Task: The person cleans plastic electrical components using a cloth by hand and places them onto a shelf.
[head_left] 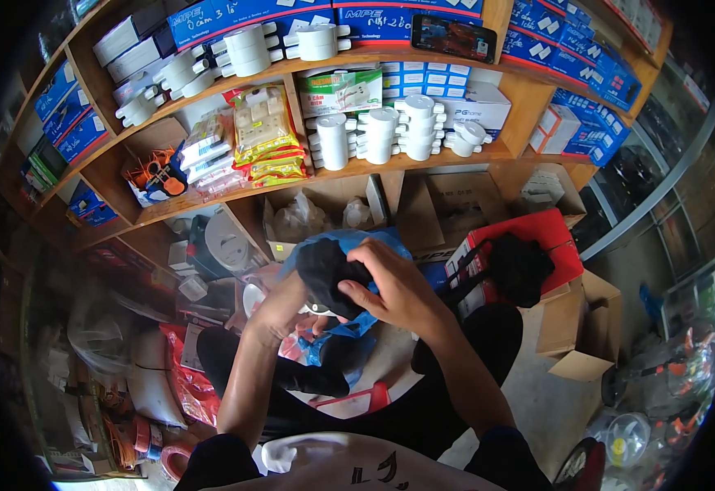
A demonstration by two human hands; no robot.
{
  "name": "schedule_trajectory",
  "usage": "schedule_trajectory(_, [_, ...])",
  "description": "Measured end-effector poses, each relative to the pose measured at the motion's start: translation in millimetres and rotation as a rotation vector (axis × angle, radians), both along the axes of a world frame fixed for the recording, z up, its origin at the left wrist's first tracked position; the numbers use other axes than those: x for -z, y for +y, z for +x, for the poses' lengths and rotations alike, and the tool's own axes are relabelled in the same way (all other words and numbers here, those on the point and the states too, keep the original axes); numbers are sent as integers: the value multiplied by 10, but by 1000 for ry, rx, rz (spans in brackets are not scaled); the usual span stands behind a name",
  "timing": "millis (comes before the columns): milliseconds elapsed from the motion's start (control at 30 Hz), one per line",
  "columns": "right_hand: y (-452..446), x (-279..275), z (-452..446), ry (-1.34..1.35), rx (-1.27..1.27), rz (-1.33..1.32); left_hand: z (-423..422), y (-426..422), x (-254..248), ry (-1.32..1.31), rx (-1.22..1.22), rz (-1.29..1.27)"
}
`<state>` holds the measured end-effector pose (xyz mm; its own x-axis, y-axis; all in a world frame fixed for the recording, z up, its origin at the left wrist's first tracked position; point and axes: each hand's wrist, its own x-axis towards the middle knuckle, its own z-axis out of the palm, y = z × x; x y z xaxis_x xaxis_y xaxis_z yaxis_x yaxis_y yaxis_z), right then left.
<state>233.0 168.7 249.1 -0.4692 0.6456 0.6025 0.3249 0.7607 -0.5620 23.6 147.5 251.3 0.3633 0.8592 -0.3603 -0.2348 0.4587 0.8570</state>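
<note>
Both hands are raised at the middle of the view around a black cloth-like item (329,274). My right hand (390,286) has its thumb and fingers curved against the item's right side. My left hand (284,307) holds it from the lower left, its fingers partly under it. Something small and shiny shows below the black item, too small to name. Behind and beneath the hands lies a crumpled blue plastic bag (349,327). Another black bundle (519,268) rests on a red box (558,245) to the right.
Wooden shelves (456,155) hold white round fittings (335,141), blue boxes (243,20) and a phone (453,38). An open cardboard box (582,327) stands at right. Red plastic (190,380) lies at left, and clear plastic bags (676,368) sit at the far right.
</note>
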Motion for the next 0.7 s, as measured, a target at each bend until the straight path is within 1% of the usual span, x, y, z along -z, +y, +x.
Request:
schedule_trajectory(33, [9,65,-65,28,52,82,54,-21,-34,127,-27,51])
schedule_trajectory(67, [30,110,-67,27,50,78,85,-42,-35,251,-53,100])
schedule_trajectory(100, [45,150,-62,-14,97,61,50,-28,121,346,-92,152])
schedule_trajectory(133, [63,195,-56,-54,145,45,62,-2,216,344,-90,147])
schedule_trajectory(167, [88,248,-82,36,145,50,87,21,281,527,-159,355])
schedule_trajectory(200, [76,265,-97,35,147,47,116,29,324,707,-228,565])
schedule_trajectory(233, [60,275,-110,53,198,-86,213,17,233,718,-329,636])
schedule_trajectory(267, [47,285,-133,71,246,-217,251,24,214,717,-329,636])
schedule_trajectory(300, [48,322,-185,171,280,-293,274,27,204,876,-407,754])
schedule_trajectory(333, [54,371,-217,169,278,-294,292,23,204,1036,-486,870])
schedule_trajectory(367, [68,419,-244,169,328,-384,304,18,224,1090,-542,946])
schedule_trajectory(400, [78,441,-262,170,376,-473,292,26,264,1092,-546,945])
schedule_trajectory(433, [100,397,-253,182,321,-664,272,46,322,1083,-552,1059])
schedule_trajectory(467, [106,403,-248,183,318,-663,250,72,376,1072,-556,1174])
schedule_trajectory(500, [107,417,-244,231,280,-738,208,96,417,1080,-500,1165])
schedule_trajectory(533, [102,428,-247,281,244,-815,188,110,387,1082,-497,1167])
schedule_trajectory(567, [91,428,-256,284,245,-816,176,132,330,784,-386,844])
schedule_trajectory(600, [79,418,-264,248,271,-586,161,159,272,484,-274,522])
schedule_trajectory(633, [74,399,-265,208,296,-352,46,190,220,228,-64,238])
schedule_trajectory(667, [68,381,-260,165,316,-120,-89,231,194,250,126,86])
schedule_trajectory(700, [63,365,-253,109,294,-1,-123,224,169,339,184,149])
